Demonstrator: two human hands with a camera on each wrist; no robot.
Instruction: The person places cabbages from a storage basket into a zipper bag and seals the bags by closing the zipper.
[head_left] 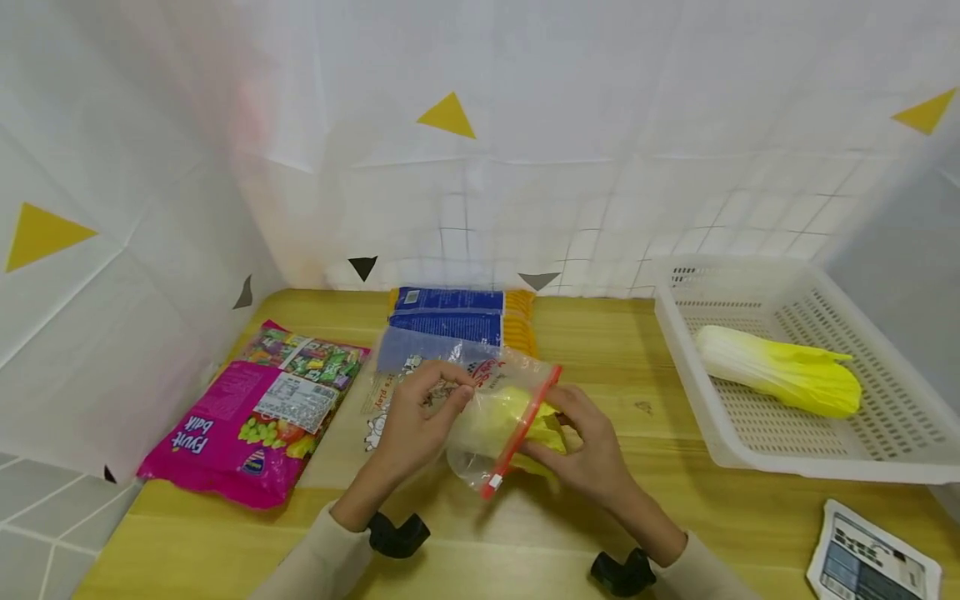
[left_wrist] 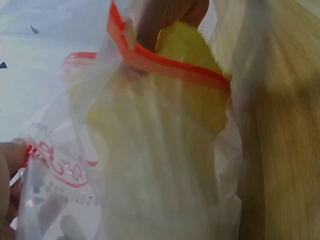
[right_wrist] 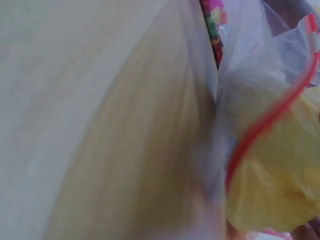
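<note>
A clear zip bag with a red slider strip [head_left: 525, 429] is held above the table between the two hands. Inside it lies a baby napa cabbage [left_wrist: 187, 47], pale end deep in the bag, yellow leaf tips poking out past the red-edged mouth. The left hand [head_left: 422, 421] pinches the bag's plastic [left_wrist: 55, 175] on its printed side. At the mouth, the right hand [head_left: 588, 450] grips the leafy end of the cabbage; its fingers are partly hidden by leaves and plastic. In the right wrist view the yellow leaves [right_wrist: 270, 200] show below the red strip.
A white perforated basket [head_left: 686, 367] at the right holds another napa cabbage [head_left: 780, 371]. A pink candy bag [head_left: 217, 433] lies at the left, a blue and yellow packet [head_left: 450, 312] at the back. A small white packet [head_left: 873, 554] sits front right. White cloth walls [head_left: 562, 200] surround the table.
</note>
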